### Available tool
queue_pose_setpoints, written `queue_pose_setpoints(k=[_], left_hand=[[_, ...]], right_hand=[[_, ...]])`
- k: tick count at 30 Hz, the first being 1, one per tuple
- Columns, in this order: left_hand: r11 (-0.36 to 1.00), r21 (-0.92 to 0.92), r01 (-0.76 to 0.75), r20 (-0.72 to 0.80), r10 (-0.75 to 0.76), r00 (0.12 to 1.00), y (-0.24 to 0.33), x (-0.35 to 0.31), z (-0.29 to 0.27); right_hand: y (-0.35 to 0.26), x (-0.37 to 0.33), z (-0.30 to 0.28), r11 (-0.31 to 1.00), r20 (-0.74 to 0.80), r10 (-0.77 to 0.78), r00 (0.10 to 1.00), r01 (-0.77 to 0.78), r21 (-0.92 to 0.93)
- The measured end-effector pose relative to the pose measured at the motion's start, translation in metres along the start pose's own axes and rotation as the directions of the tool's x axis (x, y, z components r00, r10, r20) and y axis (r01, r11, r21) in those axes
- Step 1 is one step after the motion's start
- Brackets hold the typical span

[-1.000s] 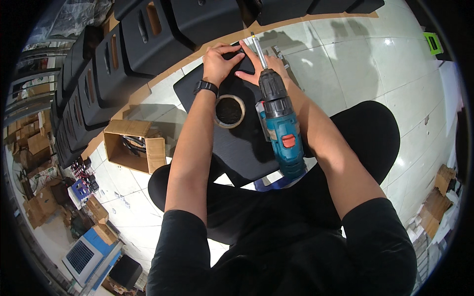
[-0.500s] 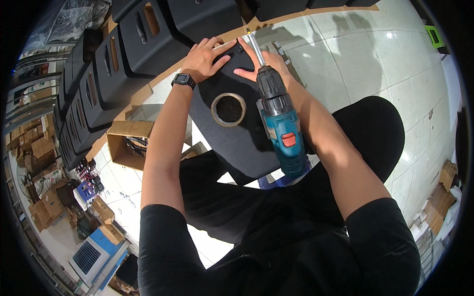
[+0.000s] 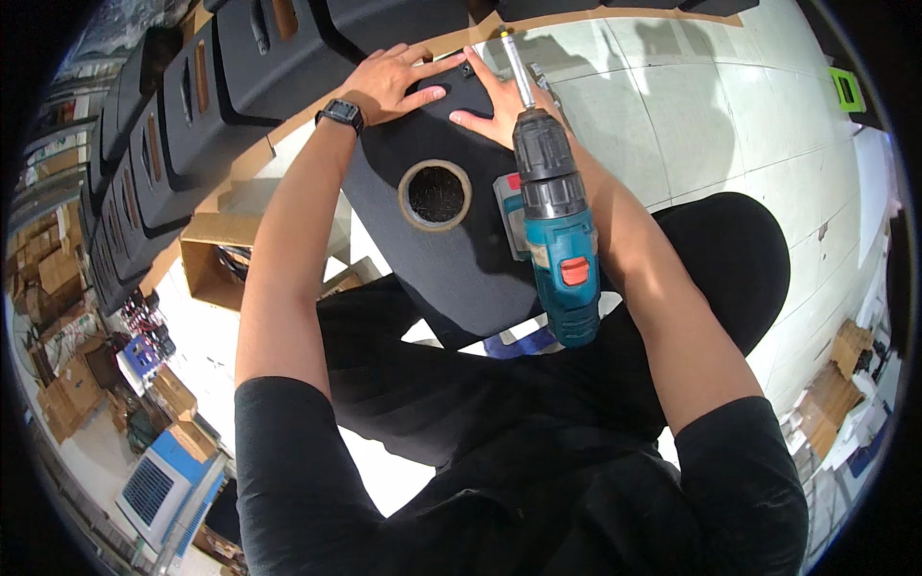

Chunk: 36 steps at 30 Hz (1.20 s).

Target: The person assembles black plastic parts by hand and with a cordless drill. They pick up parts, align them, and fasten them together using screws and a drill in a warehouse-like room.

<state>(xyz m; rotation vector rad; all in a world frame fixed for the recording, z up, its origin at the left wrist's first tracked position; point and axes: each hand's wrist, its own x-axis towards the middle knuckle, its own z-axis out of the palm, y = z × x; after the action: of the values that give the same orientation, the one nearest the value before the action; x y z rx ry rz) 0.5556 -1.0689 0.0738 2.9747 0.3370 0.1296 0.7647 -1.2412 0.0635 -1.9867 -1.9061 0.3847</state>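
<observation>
A black, textured cabinet-like box (image 3: 480,259) slants in front of me, between my legs. My left hand (image 3: 392,84) lies at its far end with thumb and fingers spread. Opposite, my right hand (image 3: 495,108) has its thumb and forefinger stretched wide. Both forefingertips come together by a small black fitting (image 3: 468,70) near the far edge. A teal and black cordless drill (image 3: 560,230) with a long silver bit stands upright beside my right forearm and covers part of it. A tan ring (image 3: 465,197) with a dark, speckled middle shows on the box; I cannot tell whether it is an opening.
Several black cabinets (image 3: 279,72) with slots stand in a row on cardboard at the far left. An open carton (image 3: 213,230) with dark parts inside sits left of my forearm. Pale tiled floor (image 3: 663,125) stretches right; a green object (image 3: 845,89) lies far right.
The view has shifted, so the box, ring and left arm appear slightly further left and the drill slightly right. Both hands stay at the far end of the box, fingers spread.
</observation>
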Motion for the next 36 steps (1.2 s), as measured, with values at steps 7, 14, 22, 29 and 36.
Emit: queue_pose_setpoints(k=[7, 14, 22, 29, 36], left_hand=[[0.999, -0.049, 0.010, -0.038, -0.012, 0.999, 0.001, -0.005, 0.000], [1.000, 0.024, 0.005, -0.062, -0.003, 0.998, -0.002, -0.007, 0.006], [0.879, -0.414, 0.235, -0.378, -0.401, 0.835, 0.006, -0.050, 0.013], [0.874, -0.321, 0.365, -0.409, -0.475, 0.779, 0.022, -0.112, 0.022], [0.841, -0.426, 0.333, -0.503, -0.526, 0.686, 0.057, -0.107, -0.028]], right_hand=[[0.005, 0.004, 0.008, 0.998, 0.034, -0.040, 0.999, 0.038, 0.052], [0.000, 0.006, 0.005, 0.997, 0.061, -0.059, 0.996, 0.062, -0.044], [-0.007, 0.006, -0.003, 0.999, 0.145, -0.005, 0.989, 0.011, -0.039], [0.007, 0.004, 0.014, 0.996, 0.061, -0.089, 0.994, 0.089, -0.013], [0.041, 0.004, -0.028, 0.989, 0.401, -0.013, 0.916, -0.047, 0.139]])
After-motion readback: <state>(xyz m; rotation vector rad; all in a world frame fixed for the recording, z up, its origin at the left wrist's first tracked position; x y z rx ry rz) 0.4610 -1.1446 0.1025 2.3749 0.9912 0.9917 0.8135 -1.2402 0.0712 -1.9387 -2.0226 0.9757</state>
